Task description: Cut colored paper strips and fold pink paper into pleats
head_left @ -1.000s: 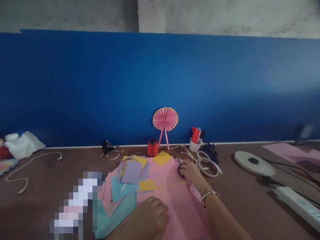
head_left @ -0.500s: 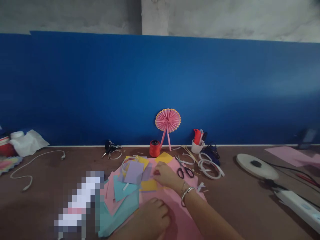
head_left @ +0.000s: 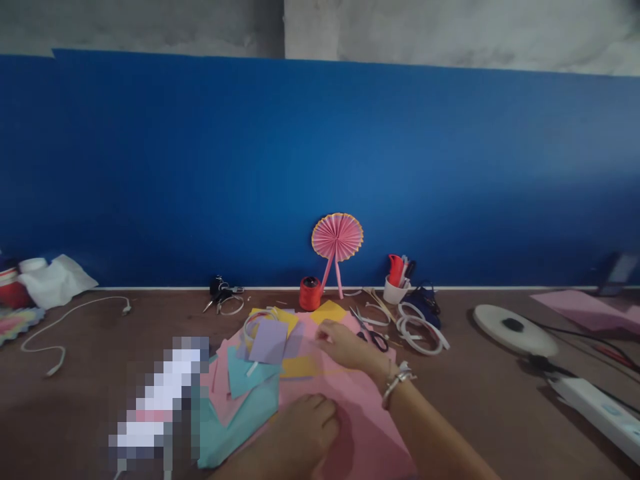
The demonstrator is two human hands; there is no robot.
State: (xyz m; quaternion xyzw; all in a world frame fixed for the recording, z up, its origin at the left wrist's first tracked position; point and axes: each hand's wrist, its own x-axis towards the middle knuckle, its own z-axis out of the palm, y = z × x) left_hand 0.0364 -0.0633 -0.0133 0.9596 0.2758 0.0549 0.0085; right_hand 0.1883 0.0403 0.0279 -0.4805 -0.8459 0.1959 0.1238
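Observation:
My left hand [head_left: 309,427] rests low on a large pink paper sheet [head_left: 360,417], its fingers curled under; whatever they may hold is hidden. Over the upper part of that sheet is my right hand [head_left: 343,343], wearing a silver bracelet [head_left: 397,383]. Its fingers are bent together and I cannot make out anything between them. Dark-handled scissors [head_left: 379,341] lie just beyond the right hand, partly covered by it. To its left are a purple paper piece [head_left: 269,343], a yellow strip [head_left: 299,367] and blue paper [head_left: 250,373].
A pink pleated paper fan [head_left: 337,238] leans on the blue wall beside a red thread spool [head_left: 311,294]. Behind the scissors are a white pen cup [head_left: 395,291] and coiled white tubing [head_left: 423,337]. A power strip [head_left: 597,413] lies right, keys [head_left: 223,293] left.
My right hand has moved a little to the right, now covering more of the scissors' handles. My left hand stays on the pink sheet. The view has shifted slightly.

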